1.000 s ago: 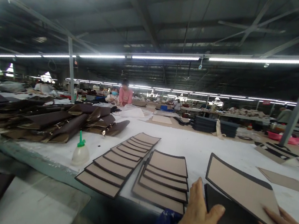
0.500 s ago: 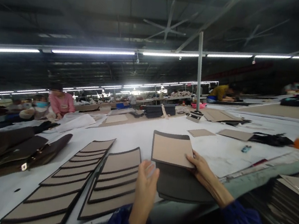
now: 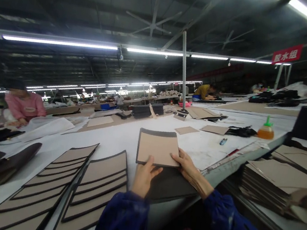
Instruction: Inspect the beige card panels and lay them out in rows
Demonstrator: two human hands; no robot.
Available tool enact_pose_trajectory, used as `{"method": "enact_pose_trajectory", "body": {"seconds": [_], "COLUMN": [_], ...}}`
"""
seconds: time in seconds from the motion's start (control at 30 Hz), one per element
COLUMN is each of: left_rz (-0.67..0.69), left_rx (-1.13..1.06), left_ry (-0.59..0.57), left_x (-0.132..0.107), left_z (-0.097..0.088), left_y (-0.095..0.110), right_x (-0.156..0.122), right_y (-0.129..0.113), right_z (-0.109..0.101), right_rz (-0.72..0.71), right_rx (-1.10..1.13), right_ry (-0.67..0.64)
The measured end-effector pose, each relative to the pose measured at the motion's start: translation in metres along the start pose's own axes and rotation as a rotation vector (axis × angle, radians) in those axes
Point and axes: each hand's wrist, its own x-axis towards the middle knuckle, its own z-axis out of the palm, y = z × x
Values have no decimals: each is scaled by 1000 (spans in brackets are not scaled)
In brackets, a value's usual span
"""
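A beige panel with a dark border [image 3: 156,144] is held up, tilted, over the table's front edge. My right hand [image 3: 187,166] is closed on its lower right corner, thumb on the beige face and fingers behind. My left hand [image 3: 143,177] is at the panel's lower left edge. One fingertip overlaps the beige face and the thumb is spread away to the right; its other fingers are partly hidden. Beneath both hands lies a dark sheet [image 3: 171,187]. Two overlapping rows of similar bordered panels, a far row [image 3: 31,196] and a near row [image 3: 92,194], lie to the left.
A bottle of amber liquid [image 3: 265,132] with a green top stands at the right. Stacked boards [image 3: 267,182] sit on a lower surface beside the table. Dark pieces [image 3: 3,169] lie at the left, and a metal post [image 3: 183,69] rises behind. Co-workers are farther off.
My left hand has come up to the panel's lower edge, where it was apart before. My right hand keeps its hold. The view has turned to the right.
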Motion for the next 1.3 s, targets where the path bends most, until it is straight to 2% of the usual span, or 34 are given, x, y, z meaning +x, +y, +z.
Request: {"method": "enact_pose_trajectory", "body": {"seconds": [0.07, 0.13, 0.2, 0.27, 0.33, 0.37, 0.43, 0.5, 0.6, 0.77, 0.87, 0.97, 1.3], "left_rz": [-24, -37, -28, -2, 10, 8, 2, 4, -2, 8, 30, 23, 12], "left_rx": [-90, -167, -215, -220, -191, -172, -133, -98, -69, -48, -41, -28, -17], "left_ry": [46, 81, 83, 55, 17, -6, -51, -63, -71, -133, -147, -136, -136], "left_x": [0, -1, -3, -5, -6, -7, -9, -11, -12, -11, -11, -12, -11], "left_z": [-2, -3, -5, -5, -5, -4, -2, -1, 0, -2, -2, -1, -3], "left_y": [3, 6, 8, 7, 6, 5, 3, 1, -1, -4, -3, -2, -4], "right_x": [1, 2, 3, 6, 13, 17, 27, 37, 48, 61, 68, 71, 69], "right_y": [4, 5, -3, -20, -44, -56, -77, -88, -92, -96, -100, -101, -102], "right_z": [-1, -5, -11, -15, -12, -8, 5, 21, 39, 48, 47, 46, 45], "right_rz": [-4, -47, -181, -402, -636, -709, -763, -743, -609, -153, -14, 20, -10], "right_rx": [-10, -52, -198, -458, -755, -896, -1111, -1234, -1245, -927, -818, -803, -808], "right_ry": [26, 138, 304, 414, 384, 299, 98, -49, -146, -197, -237, -216, -182]}}
